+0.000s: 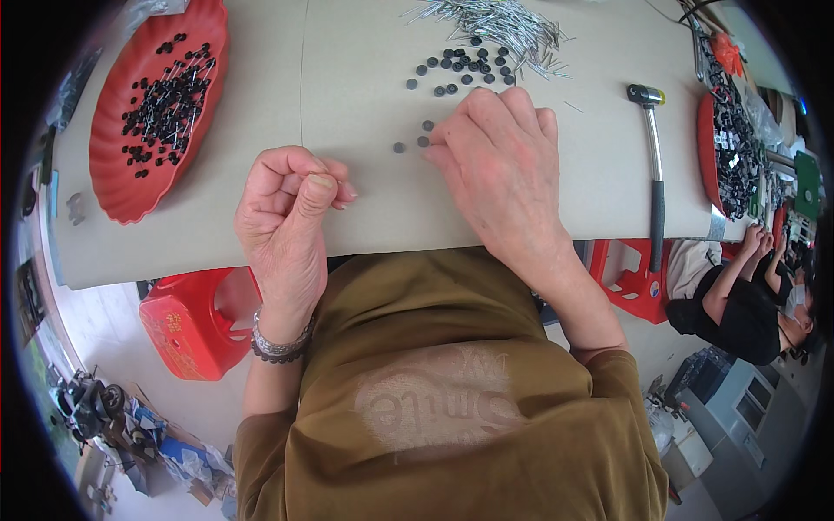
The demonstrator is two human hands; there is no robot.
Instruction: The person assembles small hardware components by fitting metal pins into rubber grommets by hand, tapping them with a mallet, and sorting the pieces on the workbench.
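My left hand (291, 213) rests on the cardboard-covered table (365, 78) with its fingers curled shut; the thumb presses against the forefinger, and whether a small part sits between them I cannot tell. My right hand (499, 165) lies palm down, fingertips touching the table beside three small black discs (423, 141). Farther back lies a cluster of black discs (465, 65) and behind it a heap of thin metal pins (499, 24).
A red scalloped tray (122, 187) at the left holds several black discs with pins through them. A hammer (653, 165) lies at the right, beside another red tray (705, 148) of dark parts. Red stools stand under the table. Another person sits at far right.
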